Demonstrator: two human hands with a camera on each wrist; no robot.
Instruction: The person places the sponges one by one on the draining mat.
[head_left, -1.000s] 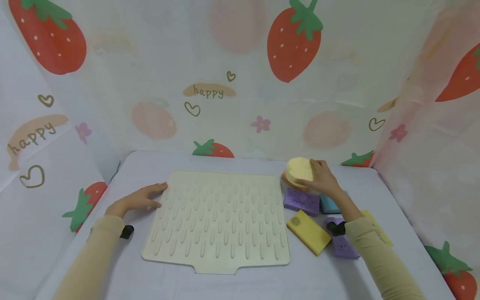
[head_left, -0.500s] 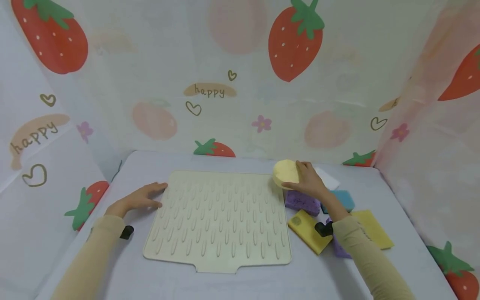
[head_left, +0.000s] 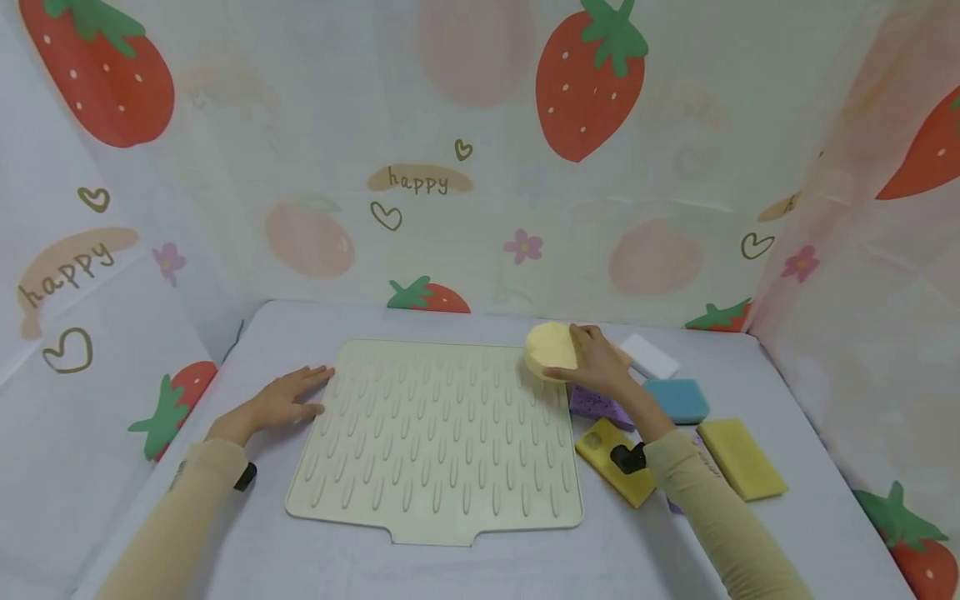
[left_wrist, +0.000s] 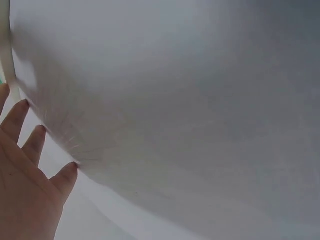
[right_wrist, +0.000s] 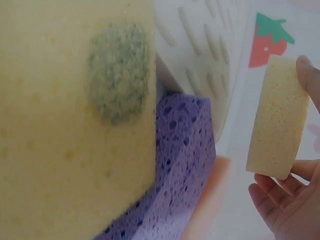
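In the head view my right hand (head_left: 600,367) grips a round, thick pale yellow sponge (head_left: 550,350) over the back right corner of a cream ridged mat (head_left: 435,450). The right wrist view shows this sponge (right_wrist: 280,115) edge-on, held between the thumb and the other fingers. My left hand (head_left: 277,403) lies at the mat's left edge with its fingers spread and fairly straight. In the left wrist view the left hand (left_wrist: 27,175) has its fingertips against the white cloth. Under my right hand a purple sponge (head_left: 597,406) is partly hidden.
Right of the mat lie a yellow sponge (head_left: 607,450) with a dark round mark, a blue sponge (head_left: 678,402), a white block (head_left: 651,357) and another yellow sponge (head_left: 741,458). A second purple sponge is mostly covered by my right sleeve (head_left: 712,500). Strawberry-print cloth (head_left: 480,242) walls the table.
My right hand has carried the round sponge left, from above the other sponges to the mat's back right corner. The white block and blue sponge are uncovered. My left hand has stayed put.
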